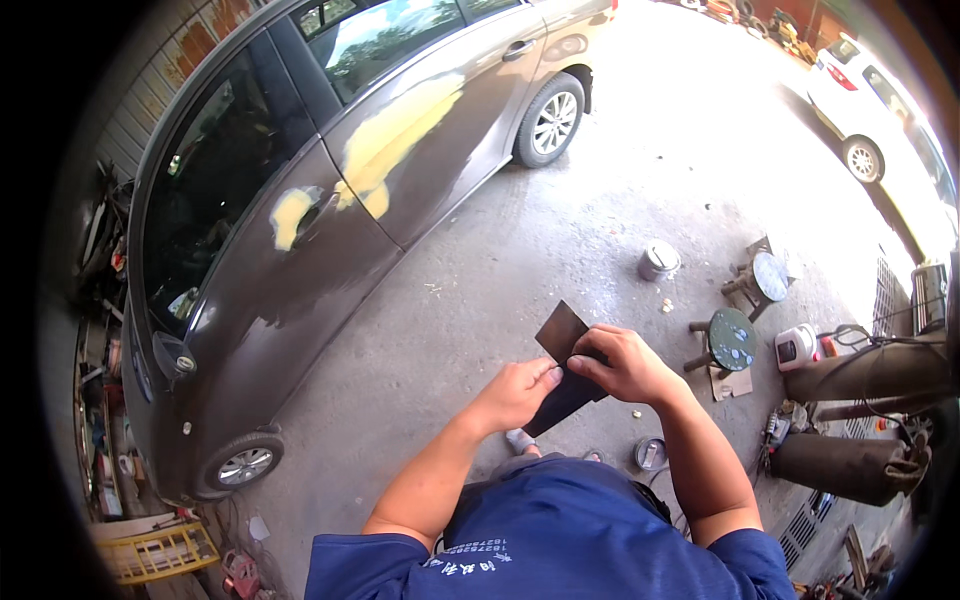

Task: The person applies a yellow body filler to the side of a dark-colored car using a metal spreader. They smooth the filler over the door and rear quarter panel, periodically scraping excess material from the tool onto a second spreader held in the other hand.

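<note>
In front of my body I hold a dark sheet of sandpaper with both hands. Its upper part looks brownish grey, while the part below my fingers is black and hangs toward my feet. My left hand pinches the left edge between thumb and fingertips. On the other side my right hand grips the sheet, thumb across it and fingers curled over. The two thumbs are close together at the bend. To the left stands a dark brown car with yellow filler patches on its doors.
Two small round stools and a tin can stand on the concrete floor to the right. Nearby are a white jug, brown cylinders and hoses. Another can sits by my feet. A white car is parked far right.
</note>
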Demonstrator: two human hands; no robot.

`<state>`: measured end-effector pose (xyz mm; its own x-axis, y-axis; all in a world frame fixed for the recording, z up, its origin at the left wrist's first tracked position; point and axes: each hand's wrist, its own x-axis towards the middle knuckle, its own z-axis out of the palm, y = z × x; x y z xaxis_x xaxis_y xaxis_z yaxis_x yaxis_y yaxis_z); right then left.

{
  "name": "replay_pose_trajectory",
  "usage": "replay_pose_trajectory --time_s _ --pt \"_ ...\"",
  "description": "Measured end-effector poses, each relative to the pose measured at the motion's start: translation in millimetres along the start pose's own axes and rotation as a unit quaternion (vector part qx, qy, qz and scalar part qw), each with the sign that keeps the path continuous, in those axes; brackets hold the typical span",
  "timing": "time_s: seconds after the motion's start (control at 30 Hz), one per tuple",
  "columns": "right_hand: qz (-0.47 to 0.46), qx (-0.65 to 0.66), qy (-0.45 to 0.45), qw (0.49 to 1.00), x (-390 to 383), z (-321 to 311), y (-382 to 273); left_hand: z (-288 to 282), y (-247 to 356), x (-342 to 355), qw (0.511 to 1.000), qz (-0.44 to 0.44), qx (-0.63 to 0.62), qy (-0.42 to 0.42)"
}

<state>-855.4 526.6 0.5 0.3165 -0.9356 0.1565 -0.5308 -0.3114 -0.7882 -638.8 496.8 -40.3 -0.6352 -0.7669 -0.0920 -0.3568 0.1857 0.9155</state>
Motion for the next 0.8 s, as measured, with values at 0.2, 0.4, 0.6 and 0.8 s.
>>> replay_pose_trajectory --time_s 0.2,0.4,0.6,0.8 --pt "0.027 0.032 0.011 0.999 8.2 21.9 -0.8 -14.8 -5.5 -6.3 1.000 0.007 0.003 0.010" --pt "0.053 0.014 0.025 0.998 13.5 33.9 11.0 -39.5 -44.1 -3.0 0.992 -0.024 -0.067 0.107" --pt "0.198 0.085 0.086 0.973 18.5 40.1 35.1 -89.0 -62.4 0.1 0.880 -0.066 -0.450 0.137" --pt "0.216 0.141 0.123 0.958 41.4 59.0 21.4 -101.4 -93.2 8.9 0.717 -0.036 -0.696 0.013"
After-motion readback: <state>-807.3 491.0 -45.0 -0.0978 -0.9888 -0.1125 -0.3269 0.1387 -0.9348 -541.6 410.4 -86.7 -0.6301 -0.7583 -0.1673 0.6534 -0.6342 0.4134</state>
